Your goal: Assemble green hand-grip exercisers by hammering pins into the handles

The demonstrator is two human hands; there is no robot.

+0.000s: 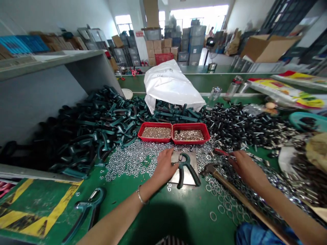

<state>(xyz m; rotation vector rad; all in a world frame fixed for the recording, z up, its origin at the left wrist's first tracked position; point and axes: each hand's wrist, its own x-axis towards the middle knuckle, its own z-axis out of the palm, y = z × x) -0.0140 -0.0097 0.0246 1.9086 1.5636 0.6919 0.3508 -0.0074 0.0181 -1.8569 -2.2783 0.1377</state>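
My left hand pinches the spring end of a dark green hand grip strengthener, which lies with its handles toward me on a flat metal plate. The fingers of my right hand are closed on a small red-handled tool; its exact kind does not show. Between my hands, a claw hammer rests with its head near the plate and its wooden handle under my right forearm. A second hand grip strengthener lies apart at the front left.
Two red trays of small metal parts stand behind the plate. Nuts and metal rings are scattered on both sides. Piled green grips fill the left, black-headed bolts the right. A white bag lies behind.
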